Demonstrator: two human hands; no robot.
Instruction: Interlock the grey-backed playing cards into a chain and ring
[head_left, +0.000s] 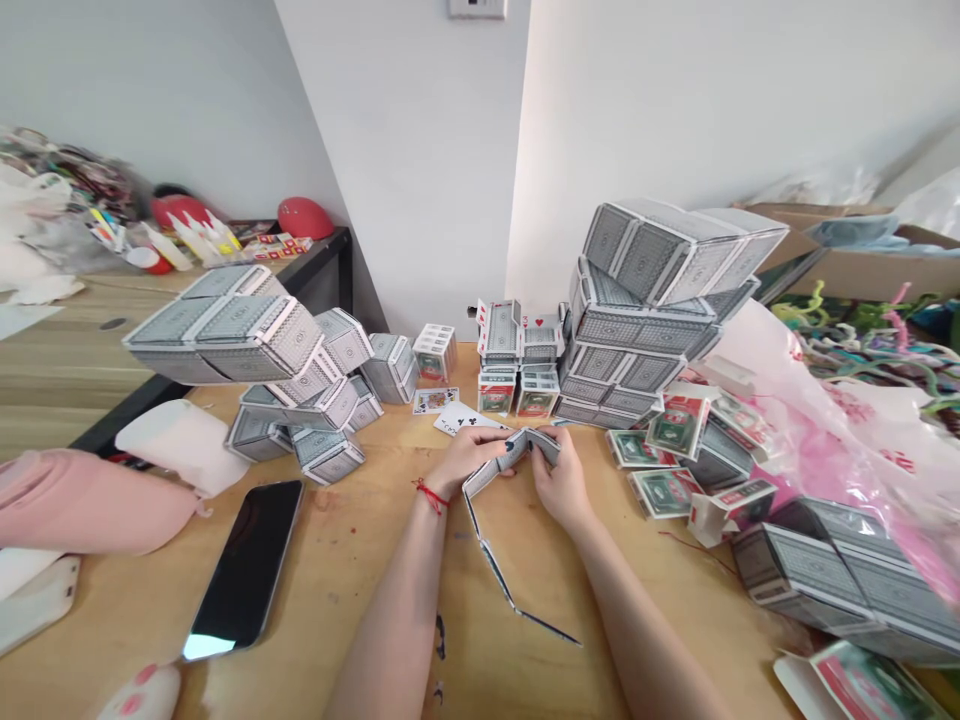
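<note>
Mind the creases

Card strip (pixel 486 476) at mid-table, folded at its joints. Left hand (pixel 472 455) pinches it near the top; right hand (pixel 559 478) pinches the end just beside. Free length trails back between the forearms (pixel 405 600). My judgement: pinch close to each joint, press lightly, square the edges, leave that tail loose.

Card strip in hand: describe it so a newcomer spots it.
On the wooden table, find the gap between the left card-block stack and the taller right stack. Just in front, the left hand and right hand pinch a strip of linked cards. Unlike those boxy stacks, it is a thin, bent chain, its loose end trailing toward the camera.
</note>
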